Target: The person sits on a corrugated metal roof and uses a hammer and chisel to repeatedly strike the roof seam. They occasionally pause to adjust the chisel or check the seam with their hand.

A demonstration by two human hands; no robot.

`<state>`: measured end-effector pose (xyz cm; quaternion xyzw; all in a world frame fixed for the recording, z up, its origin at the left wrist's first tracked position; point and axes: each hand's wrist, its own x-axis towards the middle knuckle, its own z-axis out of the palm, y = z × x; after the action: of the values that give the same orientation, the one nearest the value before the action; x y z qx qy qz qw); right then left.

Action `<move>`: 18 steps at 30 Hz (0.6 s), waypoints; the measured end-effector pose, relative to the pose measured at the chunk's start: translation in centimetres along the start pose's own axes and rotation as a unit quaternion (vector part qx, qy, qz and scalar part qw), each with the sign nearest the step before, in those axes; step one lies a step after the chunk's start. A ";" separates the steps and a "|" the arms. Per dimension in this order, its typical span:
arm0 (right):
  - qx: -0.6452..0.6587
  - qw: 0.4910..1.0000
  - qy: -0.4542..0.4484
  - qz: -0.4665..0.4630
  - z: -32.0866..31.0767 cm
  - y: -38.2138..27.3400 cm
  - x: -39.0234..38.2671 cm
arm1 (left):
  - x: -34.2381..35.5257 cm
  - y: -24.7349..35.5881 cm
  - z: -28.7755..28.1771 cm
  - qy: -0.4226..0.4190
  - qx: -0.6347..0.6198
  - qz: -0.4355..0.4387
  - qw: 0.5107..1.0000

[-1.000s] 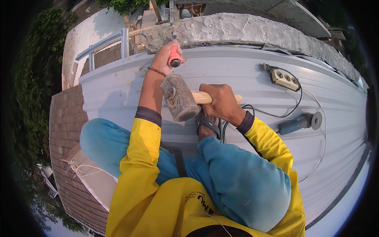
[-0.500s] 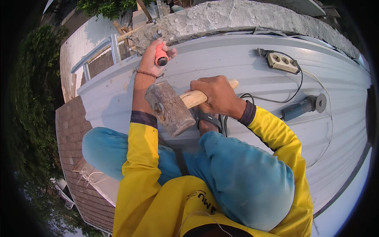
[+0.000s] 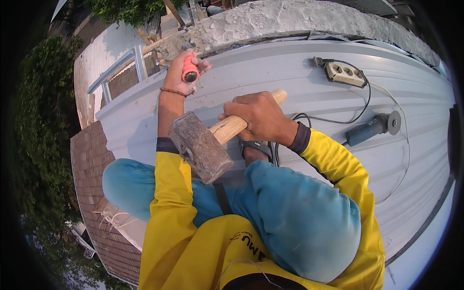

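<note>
My left hand is wrapped round the orange grip of a chisel, its dark butt end facing me. The chisel points away toward the broken near-left edge of a rough concrete ledge; my fingers partly hide the shaft, and I cannot tell whether its tip touches the concrete. In my right hand is a club hammer, gripped by its pale wooden handle. Its heavy, worn block head hangs in the air over my left forearm and thigh, nearer to me than the chisel.
Grey ribbed metal roofing lies under me. To the right are an angle grinder with a disc and a white power strip, with cables trailing. A metal frame stands at left, above brown roof tiles.
The hammer head has dropped toward my body and slightly left, away from the chisel. My left hand has shifted a little left, still holding the chisel.
</note>
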<state>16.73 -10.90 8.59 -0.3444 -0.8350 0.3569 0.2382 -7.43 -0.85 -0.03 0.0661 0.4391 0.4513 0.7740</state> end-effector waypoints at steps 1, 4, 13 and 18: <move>-0.013 0.999 0.000 -0.034 -0.3 -0.3 0.0 | 0.0 0.2 -0.2 0.002 0.006 -0.012 1.000; -0.043 0.990 0.007 -0.131 -0.6 -0.2 1.3 | 0.4 1.1 -0.9 -0.011 0.014 -0.045 0.999; -0.024 0.994 -0.018 0.106 1.4 -1.5 1.8 | 1.5 2.5 -1.6 -0.058 0.028 -0.065 0.996; -0.006 0.991 -0.019 -0.134 0.3 -1.8 2.7 | 0.3 2.4 -1.0 -0.042 0.020 -0.057 0.997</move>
<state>14.02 -9.97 10.19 -0.2240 -0.8801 0.3237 0.2655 -9.62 0.51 0.37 0.0752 0.4180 0.3943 0.8150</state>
